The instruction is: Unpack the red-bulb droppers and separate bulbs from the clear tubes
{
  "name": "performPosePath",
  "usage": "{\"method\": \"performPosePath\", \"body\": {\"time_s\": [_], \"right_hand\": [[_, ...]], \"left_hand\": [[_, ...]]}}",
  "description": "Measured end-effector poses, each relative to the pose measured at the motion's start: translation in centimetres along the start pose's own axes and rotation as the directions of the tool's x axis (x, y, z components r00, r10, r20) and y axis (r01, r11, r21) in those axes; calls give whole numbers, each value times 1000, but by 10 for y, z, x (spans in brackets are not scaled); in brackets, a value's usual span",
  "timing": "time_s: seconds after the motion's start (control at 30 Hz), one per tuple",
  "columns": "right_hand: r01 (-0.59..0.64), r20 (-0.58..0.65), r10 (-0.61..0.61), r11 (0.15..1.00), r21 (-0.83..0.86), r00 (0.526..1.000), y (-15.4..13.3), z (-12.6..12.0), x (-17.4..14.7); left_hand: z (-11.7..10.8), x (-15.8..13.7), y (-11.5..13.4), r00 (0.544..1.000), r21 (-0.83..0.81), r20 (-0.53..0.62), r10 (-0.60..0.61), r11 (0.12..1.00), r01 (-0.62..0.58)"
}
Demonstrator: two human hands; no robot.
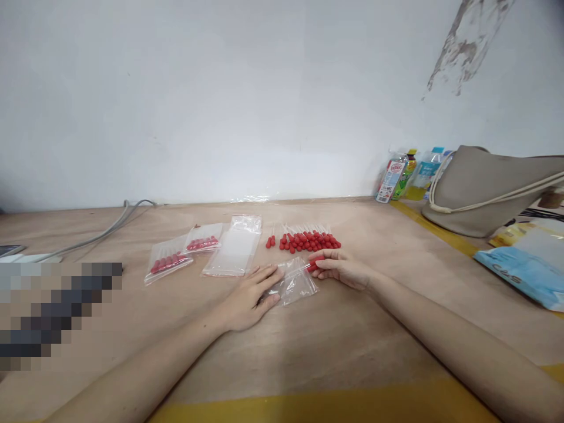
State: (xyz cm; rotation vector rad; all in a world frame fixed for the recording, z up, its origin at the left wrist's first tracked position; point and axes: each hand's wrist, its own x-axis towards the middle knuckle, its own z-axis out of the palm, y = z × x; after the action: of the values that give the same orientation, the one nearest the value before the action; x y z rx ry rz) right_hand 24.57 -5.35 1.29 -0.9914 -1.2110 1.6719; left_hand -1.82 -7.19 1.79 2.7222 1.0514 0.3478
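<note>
My left hand (253, 296) lies with its fingers spread out on a small clear zip bag (296, 288), pressing it to the table. At the bag's far right edge, my right hand (341, 267) is closed on several red-tipped sticks (315, 264); their thin pale shafts point toward the bag's opening. I cannot tell how far the shafts reach inside. Just behind is a pile of the same red-tipped sticks (311, 239), red ends toward me. Two more of these sticks (270, 241) lie a little to its left.
Left of my hands are two filled bags (170, 258) (203, 238) of red-tipped sticks and a stack of flat clear bags (238, 244). Bottles (403, 176), a grey bag (484, 188) and a blue packet (522, 273) stand or lie at right. A grey cable (103, 232) crosses the left.
</note>
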Motion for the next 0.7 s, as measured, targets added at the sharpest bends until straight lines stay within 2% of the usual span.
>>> {"method": "performPosePath", "body": {"time_s": [0.1, 0.17, 0.27, 0.37, 0.5, 0.6, 0.7], "right_hand": [[-2, 38, 2, 1000, -3, 999, -2, -2, 1], [23, 22, -22, 999, -47, 1000, -7, -8, 2], [64, -74, -74, 990, -127, 995, -21, -26, 2], [115, -174, -143, 980, -162, 974, -39, -41, -1], [263, -290, -308, 947, -182, 906, -62, -43, -4], [426, -310, -475, 879, -214, 824, -72, -27, 6], [529, -296, -608, 791, -308, 737, -66, -4, 28]], "left_hand": [[3, -1, 0, 999, 12, -53, -6, 1000, 7], [5, -2, 2, 993, 31, -109, -46, 998, 49], [5, -5, 9, 977, 18, -182, -114, 993, 119], [0, -5, 14, 957, -87, -223, -184, 982, 168], [-7, -1, 9, 928, -195, -209, -310, 943, 271], [-9, 1, 5, 920, -245, -94, -381, 904, 350], [-10, 3, 3, 931, -294, 8, -366, 889, 352]]}}
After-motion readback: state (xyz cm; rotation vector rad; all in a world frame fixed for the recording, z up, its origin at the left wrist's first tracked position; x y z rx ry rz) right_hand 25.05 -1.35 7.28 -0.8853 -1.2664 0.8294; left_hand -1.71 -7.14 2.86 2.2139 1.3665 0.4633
